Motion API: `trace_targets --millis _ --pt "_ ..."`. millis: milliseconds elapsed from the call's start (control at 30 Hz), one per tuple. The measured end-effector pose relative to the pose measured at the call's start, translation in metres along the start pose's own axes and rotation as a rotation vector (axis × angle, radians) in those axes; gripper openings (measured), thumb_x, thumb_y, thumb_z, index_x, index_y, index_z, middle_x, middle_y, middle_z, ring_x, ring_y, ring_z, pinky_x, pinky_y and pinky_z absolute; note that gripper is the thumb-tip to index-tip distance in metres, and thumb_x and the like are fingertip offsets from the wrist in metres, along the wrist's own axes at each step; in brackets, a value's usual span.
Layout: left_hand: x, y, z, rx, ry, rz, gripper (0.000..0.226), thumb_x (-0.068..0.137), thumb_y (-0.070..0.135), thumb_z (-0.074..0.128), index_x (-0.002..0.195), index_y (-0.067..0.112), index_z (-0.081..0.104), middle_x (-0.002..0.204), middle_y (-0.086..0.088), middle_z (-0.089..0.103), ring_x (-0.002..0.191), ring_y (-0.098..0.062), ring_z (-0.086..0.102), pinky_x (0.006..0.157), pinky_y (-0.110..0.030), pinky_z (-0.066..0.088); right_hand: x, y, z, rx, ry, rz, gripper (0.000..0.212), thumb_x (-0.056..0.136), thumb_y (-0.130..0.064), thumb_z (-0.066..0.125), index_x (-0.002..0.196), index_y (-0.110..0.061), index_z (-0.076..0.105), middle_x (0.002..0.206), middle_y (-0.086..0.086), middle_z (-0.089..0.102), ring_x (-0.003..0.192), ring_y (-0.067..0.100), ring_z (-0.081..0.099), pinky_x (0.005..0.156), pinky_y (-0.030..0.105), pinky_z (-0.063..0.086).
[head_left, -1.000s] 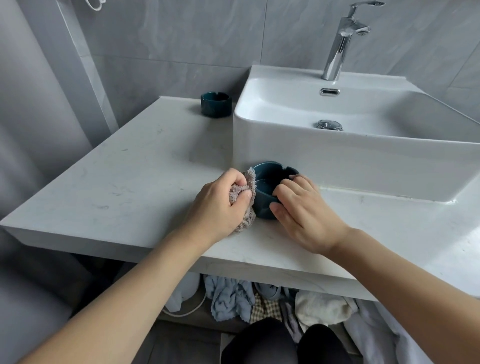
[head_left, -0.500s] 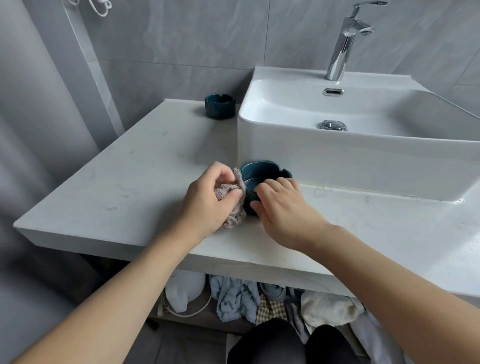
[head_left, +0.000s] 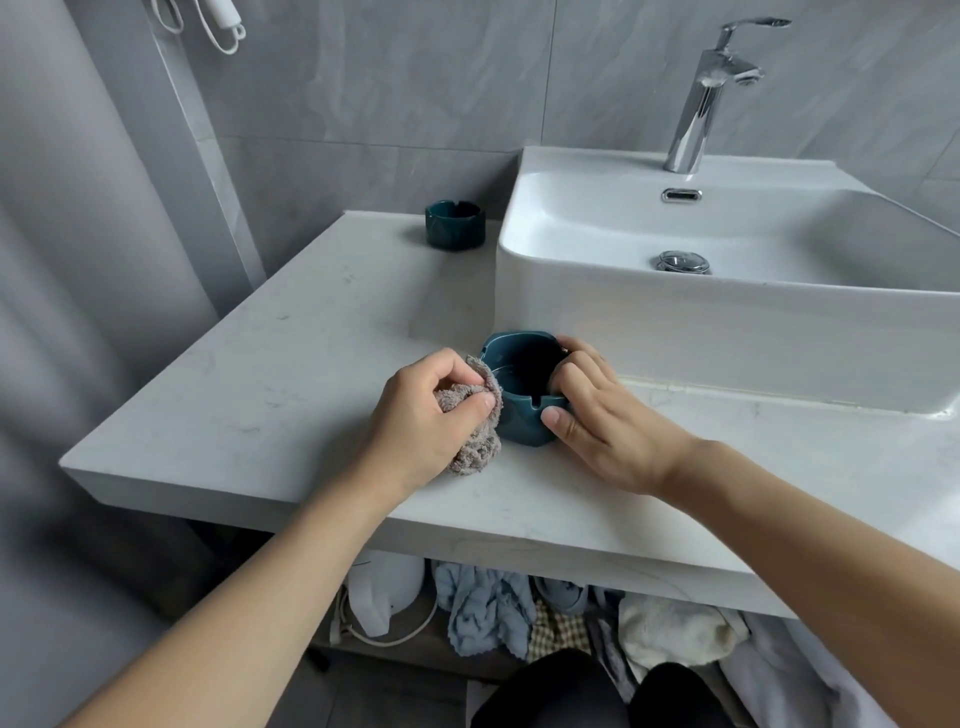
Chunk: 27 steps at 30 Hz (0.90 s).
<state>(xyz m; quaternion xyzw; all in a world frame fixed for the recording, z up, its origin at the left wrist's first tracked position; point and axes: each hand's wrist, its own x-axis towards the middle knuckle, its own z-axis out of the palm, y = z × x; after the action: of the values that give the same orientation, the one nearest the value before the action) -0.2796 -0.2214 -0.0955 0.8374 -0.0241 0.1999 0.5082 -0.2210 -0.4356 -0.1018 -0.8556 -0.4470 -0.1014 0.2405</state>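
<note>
the right hand (head_left: 602, 415) clamps the ashtray (head_left: 522, 395) on the counter (head_left: 260, 374) to steady it, while the left hand (head_left: 421, 415) grips the cloth (head_left: 475, 441) against its side for wiping.

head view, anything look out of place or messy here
Only the heap of crumpled clothes under the white stone counter stands out: loose and unfolded. The dark teal notched ashtray looks whole, nothing spilled.

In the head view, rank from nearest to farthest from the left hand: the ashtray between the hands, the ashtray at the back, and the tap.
1. Near ashtray, just right of the left hand and its cloth, held by the right hand.
2. Far ashtray, back of the counter.
3. Tap, behind the basin, far right.
</note>
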Motion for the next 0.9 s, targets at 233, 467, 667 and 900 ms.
trace_targets --millis 233,467,667,900 --pt "-0.008 -0.007 0.005 0.125 -0.028 0.203 0.018 0.073 0.011 0.075 0.069 0.013 0.058 0.079 0.01 0.062 0.076 -0.01 0.062 0.071 -0.026 0.05 0.003 0.003 0.004 -0.077 0.053 -0.029 0.025 0.103 -0.032 0.032 0.088 -0.014 0.039 0.09 0.001 0.039 0.109 0.034 0.047 0.118 0.052 0.022" --pt "-0.015 -0.003 0.009 0.26 -0.003 0.185 0.017 0.073 0.013 0.071 0.063 0.015 0.057 0.074 0.008 0.06 0.069 -0.021 0.059 0.063 -0.04 0.052 0.0 -0.005 0.007 -0.168 0.065 0.019 0.022 0.102 -0.033 0.033 0.088 -0.018 0.038 0.088 0.001 0.04 0.105 0.036 0.05 0.114 0.049 0.03" --pt "-0.005 0.007 -0.002 -0.027 -0.045 -0.102 0.017 0.064 0.02 0.079 0.065 0.022 0.062 0.066 0.02 0.065 0.068 -0.006 0.058 0.071 -0.027 0.047 -0.008 -0.022 0.0 -0.285 0.006 0.059 0.024 0.096 -0.031 0.032 0.084 -0.013 0.042 0.086 0.005 0.048 0.084 0.026 0.04 0.098 0.038 0.033" --pt "-0.015 0.012 0.006 0.17 -0.181 -0.036 0.013 0.074 0.019 0.081 0.072 0.021 0.069 0.081 0.012 0.072 0.086 -0.011 0.066 0.084 -0.033 0.052 0.001 -0.025 0.013 -0.229 0.03 0.101 0.018 0.093 -0.031 0.031 0.083 -0.017 0.038 0.082 0.002 0.04 0.078 0.024 0.033 0.105 0.054 0.034"
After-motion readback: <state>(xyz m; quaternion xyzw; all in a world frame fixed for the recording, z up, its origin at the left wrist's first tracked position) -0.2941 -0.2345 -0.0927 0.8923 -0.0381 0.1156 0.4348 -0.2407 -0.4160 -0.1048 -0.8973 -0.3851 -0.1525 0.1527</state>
